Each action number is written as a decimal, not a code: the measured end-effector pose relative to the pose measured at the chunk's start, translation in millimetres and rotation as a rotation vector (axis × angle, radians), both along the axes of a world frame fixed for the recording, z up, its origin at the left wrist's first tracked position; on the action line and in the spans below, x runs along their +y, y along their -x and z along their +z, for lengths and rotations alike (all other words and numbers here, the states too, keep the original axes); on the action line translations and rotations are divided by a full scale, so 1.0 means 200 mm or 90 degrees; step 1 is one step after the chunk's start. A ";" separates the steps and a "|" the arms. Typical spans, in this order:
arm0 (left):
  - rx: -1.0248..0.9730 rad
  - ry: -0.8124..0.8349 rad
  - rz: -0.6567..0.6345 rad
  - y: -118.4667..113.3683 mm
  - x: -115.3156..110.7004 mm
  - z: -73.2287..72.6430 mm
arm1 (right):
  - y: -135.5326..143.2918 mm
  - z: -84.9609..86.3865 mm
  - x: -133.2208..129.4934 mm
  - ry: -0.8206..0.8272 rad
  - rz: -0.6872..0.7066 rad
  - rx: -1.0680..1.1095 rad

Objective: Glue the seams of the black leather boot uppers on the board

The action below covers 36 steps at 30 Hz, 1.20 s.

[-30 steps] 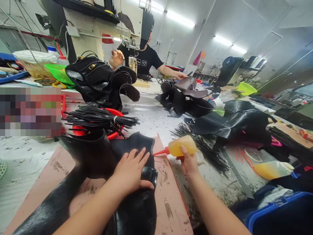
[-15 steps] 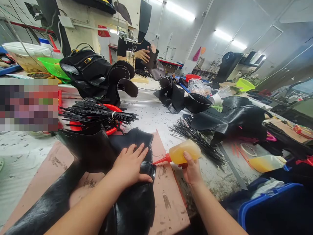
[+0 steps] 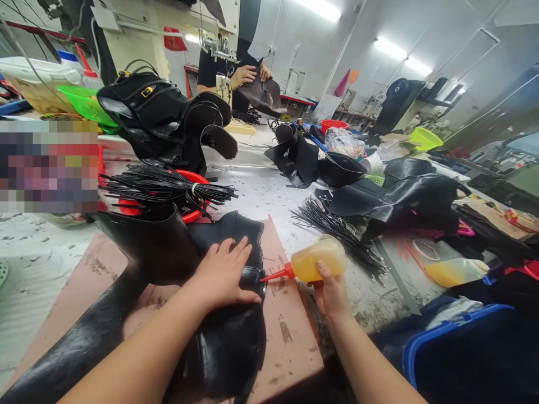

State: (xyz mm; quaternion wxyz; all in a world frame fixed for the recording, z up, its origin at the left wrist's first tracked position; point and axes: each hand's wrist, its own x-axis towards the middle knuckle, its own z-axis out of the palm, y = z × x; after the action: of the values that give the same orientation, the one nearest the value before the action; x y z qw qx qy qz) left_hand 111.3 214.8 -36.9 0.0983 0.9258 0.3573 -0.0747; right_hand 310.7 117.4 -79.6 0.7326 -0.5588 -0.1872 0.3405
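My left hand lies open, fingers spread, palm down on the black leather boot upper, which fills the lower middle of the frame on a pink board. My right hand is wrapped around a squeeze bottle of amber liquid, tilted so its red nozzle points left, the tip at the leather's right edge by the raised seam. I judge that light, even pressure from my thumb suits this best; a hard squeeze could flood the edge and run onto the board. The tip works best low and just inside the rim, drawn along at one pace. My spread fingers should pin the leather flat close to the edge without stretching it, my thumb clear of the wet line. The seam is thicker, so I would ease the tip over it rather than snag it.
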 end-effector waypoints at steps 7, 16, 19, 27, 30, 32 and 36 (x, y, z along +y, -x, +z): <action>0.012 0.026 -0.038 0.01 0.01 0.00 | 0.05 0.00 -0.07 0.007 0.003 0.018; 0.020 0.025 -0.043 0.00 0.00 -0.01 | 0.09 0.00 -0.14 0.023 -0.009 0.029; 0.022 0.025 -0.046 0.00 0.00 -0.01 | 0.10 0.00 -0.16 0.031 -0.012 0.008; 0.030 0.020 -0.048 -0.01 0.00 0.00 | 0.11 -0.02 -0.24 0.036 -0.028 0.029; 0.032 0.021 -0.048 -0.01 0.00 0.00 | 0.11 -0.03 -0.27 0.046 -0.019 0.008; 0.032 0.020 -0.051 -0.02 0.00 0.00 | 0.11 -0.03 -0.29 0.049 -0.014 -0.007; 0.034 0.024 -0.048 -0.02 0.01 -0.01 | 0.13 -0.03 -0.32 0.051 -0.013 -0.017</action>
State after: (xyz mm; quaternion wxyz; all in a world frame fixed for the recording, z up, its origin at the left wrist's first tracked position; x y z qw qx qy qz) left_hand 114.3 216.4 -38.9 0.1036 0.9342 0.3232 -0.1096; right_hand 285.7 54.4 -84.7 0.7103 -0.5942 -0.1777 0.3329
